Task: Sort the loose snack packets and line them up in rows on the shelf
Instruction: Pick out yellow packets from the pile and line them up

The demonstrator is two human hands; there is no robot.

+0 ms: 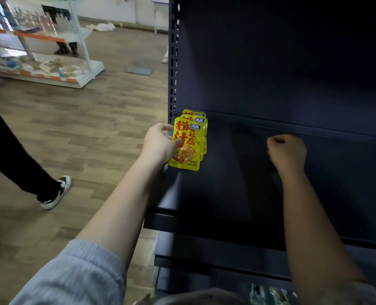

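Mostly the frame is filled by a dark shelf, seen from above. Wood floor is seen at left, with a white rack of goods farther back and a passer-by's leg and sneaker. Yellow snack packets are stacked overlapping at the shelf's back left corner; the front packet is pinched at its left edge by the left hand. The right hand is held over the shelf, fingers curled into a fist, nothing gripped.
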